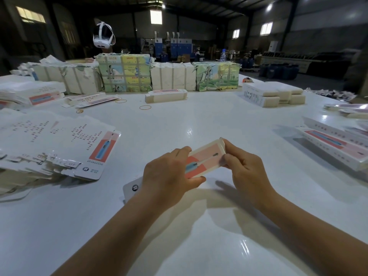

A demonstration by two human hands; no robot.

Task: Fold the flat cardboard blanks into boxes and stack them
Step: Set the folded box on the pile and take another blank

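A narrow pink-and-white box [206, 156] with a toothbrush picture is held above the white table [199, 120], tilted up to the right. My left hand [169, 174] grips its near end, fingers over the top and thumb along the lower edge. My right hand [244, 166] pinches its far end at the flap. A white flap with a round logo [132, 188] pokes out under my left wrist. A big pile of flat blanks [55, 144] lies at the left. Folded boxes [336, 144] lie at the right.
Wrapped bundles of blanks [124, 73] line the table's far side, with another person wearing a white headset [103, 37] behind them. A low stack of blanks [166, 95] and rubber bands [145, 107] lie mid-table. White stacks [274, 93] sit far right.
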